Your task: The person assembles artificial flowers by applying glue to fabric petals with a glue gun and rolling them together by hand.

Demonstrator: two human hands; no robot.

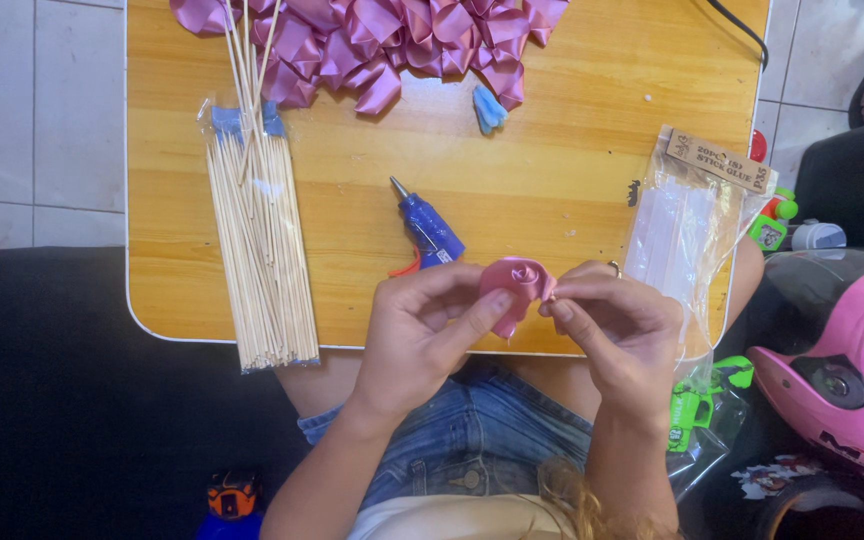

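Observation:
Both my hands hold a small pink ribbon rose (515, 282) over the near edge of the wooden table (552, 160). My left hand (422, 330) grips it from the left, thumb pressed under the bloom. My right hand (624, 335) pinches its right side with fingertips; a ring shows on one finger. Just behind the rose lies a blue glue gun (426, 229), nozzle pointing to the far left. A heap of folded pink ribbon pieces (392, 45) spreads along the table's far edge.
A clear bag of wooden skewers (257, 240) lies on the left, loose sticks poking out. A bag of glue sticks (687, 235) hangs over the right edge. A blue scrap (489, 108) lies near the ribbons. A pink helmet (842, 365) sits at the right.

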